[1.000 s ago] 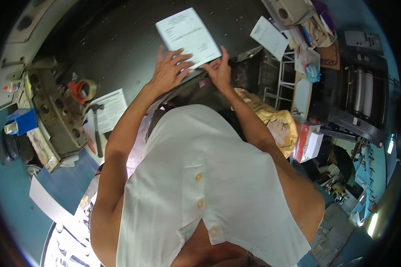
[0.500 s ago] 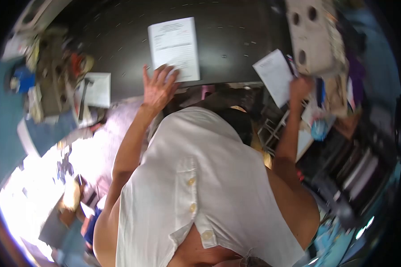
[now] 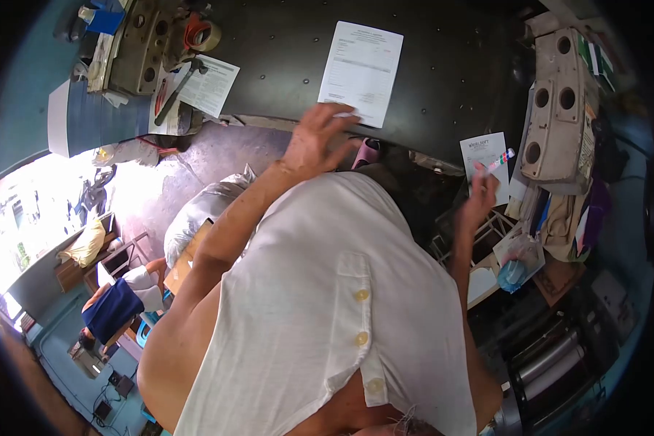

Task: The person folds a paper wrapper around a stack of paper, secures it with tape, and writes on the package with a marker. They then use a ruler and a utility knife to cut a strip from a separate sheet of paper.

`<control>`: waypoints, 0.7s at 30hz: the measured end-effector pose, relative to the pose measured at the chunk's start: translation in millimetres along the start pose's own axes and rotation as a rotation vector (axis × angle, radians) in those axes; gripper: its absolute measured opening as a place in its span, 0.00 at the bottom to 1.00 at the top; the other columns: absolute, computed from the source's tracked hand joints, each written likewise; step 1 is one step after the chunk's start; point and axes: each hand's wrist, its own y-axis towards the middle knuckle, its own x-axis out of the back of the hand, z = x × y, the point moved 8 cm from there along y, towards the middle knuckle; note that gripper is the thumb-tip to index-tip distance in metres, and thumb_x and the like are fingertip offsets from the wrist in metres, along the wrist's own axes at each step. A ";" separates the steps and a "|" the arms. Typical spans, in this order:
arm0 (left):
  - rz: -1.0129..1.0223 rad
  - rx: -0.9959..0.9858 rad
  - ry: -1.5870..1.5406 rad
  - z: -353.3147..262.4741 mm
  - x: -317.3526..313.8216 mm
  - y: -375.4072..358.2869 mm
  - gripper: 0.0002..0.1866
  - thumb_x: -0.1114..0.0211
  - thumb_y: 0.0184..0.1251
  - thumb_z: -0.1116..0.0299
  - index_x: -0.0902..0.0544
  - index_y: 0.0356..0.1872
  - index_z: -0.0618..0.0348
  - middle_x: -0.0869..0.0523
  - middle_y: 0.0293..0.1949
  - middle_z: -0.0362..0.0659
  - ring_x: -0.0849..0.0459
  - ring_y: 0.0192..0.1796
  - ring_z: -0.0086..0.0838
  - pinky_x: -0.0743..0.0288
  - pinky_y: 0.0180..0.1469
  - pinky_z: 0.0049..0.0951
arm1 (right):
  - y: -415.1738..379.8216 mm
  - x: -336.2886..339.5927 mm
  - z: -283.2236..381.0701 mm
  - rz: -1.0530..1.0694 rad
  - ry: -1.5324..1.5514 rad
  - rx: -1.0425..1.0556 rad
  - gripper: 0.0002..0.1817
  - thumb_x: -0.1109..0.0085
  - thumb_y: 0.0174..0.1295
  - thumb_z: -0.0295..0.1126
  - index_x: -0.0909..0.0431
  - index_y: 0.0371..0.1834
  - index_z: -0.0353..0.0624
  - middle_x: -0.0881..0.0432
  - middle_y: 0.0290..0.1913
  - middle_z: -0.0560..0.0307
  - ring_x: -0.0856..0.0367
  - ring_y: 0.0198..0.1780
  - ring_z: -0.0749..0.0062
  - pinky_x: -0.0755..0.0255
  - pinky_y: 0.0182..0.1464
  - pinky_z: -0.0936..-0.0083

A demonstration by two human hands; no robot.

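Observation:
A printed form [image 3: 361, 69] lies on the dark tabletop. My left hand [image 3: 318, 139] is at its near left corner, fingers stretched and apart, with the fingertips over the paper's lower edge. A small white shape shows by those fingertips; I cannot make out what it is. To the right, my right hand [image 3: 481, 195] has its fingers closed around a slim pen [image 3: 501, 160] with green, red and white bands. Behind the pen is a smaller printed sheet [image 3: 479, 147] at the table's near right edge.
Grey blocks with round holes stand at the right [image 3: 559, 109] and left. A tape roll [image 3: 208, 35], a hammer [image 3: 173, 94] and a printed sheet [image 3: 214, 86] lie at the left. Another person [image 3: 127, 301] is at lower left. A blue-topped plastic item [image 3: 512, 275] sits right.
The view has shifted, and the form appears further right. My right hand now shows with the pen clear of the block. The left hand's fingers have turned rightward along the form's lower edge.

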 end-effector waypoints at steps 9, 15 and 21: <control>0.176 0.291 -0.407 -27.5 32.4 11.0 0.12 0.36 0.70 0.65 0.24 0.40 0.63 0.17 0.29 0.54 0.17 0.31 0.52 0.25 0.34 0.43 | -30.6 -141.3 174.8 0.456 0.706 -0.052 0.07 0.36 0.64 0.28 0.20 0.35 0.34 0.24 0.23 0.62 0.32 0.20 0.87 0.41 0.23 0.86; 0.111 0.004 -0.242 -15.2 65.8 -24.2 0.10 0.36 0.70 0.68 0.28 0.39 0.62 0.21 0.27 0.55 0.19 0.31 0.56 0.27 0.33 0.48 | -72.1 -176.9 182.5 0.601 0.623 -0.103 0.07 0.33 0.58 0.27 0.23 0.29 0.38 0.24 0.20 0.63 0.31 0.18 0.86 0.41 0.20 0.85; 0.261 0.253 -0.357 49.1 81.4 -80.3 0.06 0.45 0.73 0.74 0.25 0.35 0.63 0.20 0.31 0.56 0.19 0.33 0.58 0.26 0.37 0.50 | -13.6 -60.8 125.0 -0.076 1.113 -0.211 0.07 0.42 0.64 0.30 0.26 0.29 0.44 0.30 0.22 0.65 0.38 0.17 0.87 0.41 0.20 0.90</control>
